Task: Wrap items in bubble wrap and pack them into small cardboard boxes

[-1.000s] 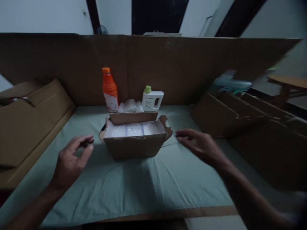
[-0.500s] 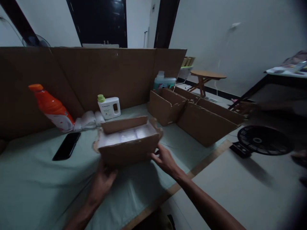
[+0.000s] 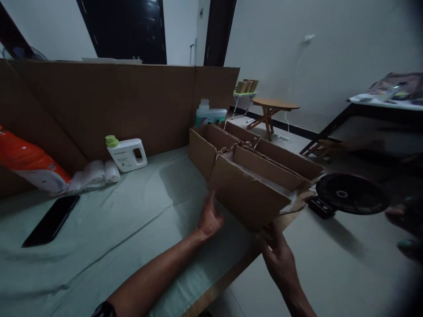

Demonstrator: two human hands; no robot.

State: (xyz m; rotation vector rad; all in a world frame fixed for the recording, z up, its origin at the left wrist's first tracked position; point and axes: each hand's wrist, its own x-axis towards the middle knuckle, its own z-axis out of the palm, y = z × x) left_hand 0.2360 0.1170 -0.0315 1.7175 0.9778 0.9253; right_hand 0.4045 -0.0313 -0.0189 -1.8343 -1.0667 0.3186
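The brown, open-topped cardboard box (image 3: 247, 189) sits at the near right part of the counter (image 3: 132, 215), which is covered in pale green cloth; its long side faces the person, and pale plastic wrapping shows along its opening. The left hand (image 3: 210, 220), below a dark band on the wrist, has its fingers nearly straight and close together at the lower left of that long side; I cannot tell whether they press on it. The right hand (image 3: 279, 253) is bent, moderately narrow, with its fingertips at the box's lower near corner; they are partly hidden, so a firm grip cannot be confirmed. Just behind the box, close alongside, are a smaller-looking open brown carton (image 3: 201, 154) to the left and a long open brown carton (image 3: 287, 160) to the right. A clear bottle of teal liquid (image 3: 211, 116) shows beyond their rims. Along the tall brown cardboard panel (image 3: 132, 105) are a white handled jug with a green cap (image 3: 128, 155), rolls of clear plastic wrap (image 3: 94, 174) and a tilted orange bottle (image 3: 35, 163). A black phone (image 3: 51, 222) lies flat at left.
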